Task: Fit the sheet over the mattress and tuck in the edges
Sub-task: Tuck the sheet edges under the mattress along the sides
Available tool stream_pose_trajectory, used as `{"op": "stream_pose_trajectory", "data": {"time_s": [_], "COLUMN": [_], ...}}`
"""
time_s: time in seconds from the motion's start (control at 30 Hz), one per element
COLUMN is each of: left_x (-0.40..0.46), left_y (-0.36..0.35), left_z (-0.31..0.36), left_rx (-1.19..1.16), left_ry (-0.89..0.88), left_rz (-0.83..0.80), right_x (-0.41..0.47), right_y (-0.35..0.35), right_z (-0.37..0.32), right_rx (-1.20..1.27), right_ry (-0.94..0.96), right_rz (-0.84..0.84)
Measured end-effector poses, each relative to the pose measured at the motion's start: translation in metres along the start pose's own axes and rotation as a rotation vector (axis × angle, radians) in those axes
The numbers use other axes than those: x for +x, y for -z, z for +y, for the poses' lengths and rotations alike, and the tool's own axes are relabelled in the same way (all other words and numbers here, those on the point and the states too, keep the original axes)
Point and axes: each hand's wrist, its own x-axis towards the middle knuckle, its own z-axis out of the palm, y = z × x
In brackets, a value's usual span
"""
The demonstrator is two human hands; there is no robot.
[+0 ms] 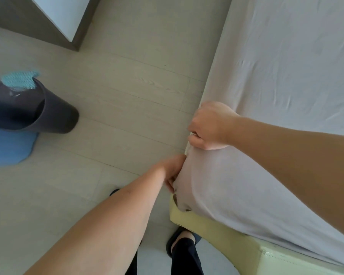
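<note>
A pale grey-white sheet [286, 86] covers the mattress, which fills the right side of the view. The sheet wraps over the near left corner [207, 185] of the mattress. My right hand [209, 126] grips a fold of sheet at the mattress's left edge, just above that corner. My left hand [173, 171] presses against the side of the corner, its fingers pinching the sheet's lower edge and partly hidden by it. A pale yellow bed frame [216, 225] shows below the corner.
Light wood floor [117, 96] lies to the left of the bed. A dark bin [34, 110] with a teal cloth stands on a blue mat [8, 149] at the left. A cabinet base [54, 22] is at the top left. My feet [183, 245] stand by the frame's corner.
</note>
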Motion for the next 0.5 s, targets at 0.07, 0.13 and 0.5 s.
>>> {"op": "stream_pose_trajectory", "data": {"time_s": [0.07,0.13,0.5], "left_x": [-0.002,0.0,-0.012], "left_y": [0.01,0.015,-0.011], "left_z": [0.001,-0.007,-0.063], "left_rx": [0.254,0.248,0.271], "left_ry": [-0.016,-0.089,-0.255], "left_rz": [0.155,0.209,0.233], "right_x": [0.002,0.003,-0.003], "right_y": [-0.006,-0.008,0.0], "right_z": [-0.001,-0.004,-0.014], "right_rx": [0.0,-0.026,-0.03], "right_ry": [-0.02,-0.047,-0.15], "right_rz": [0.036,0.04,0.102]}}
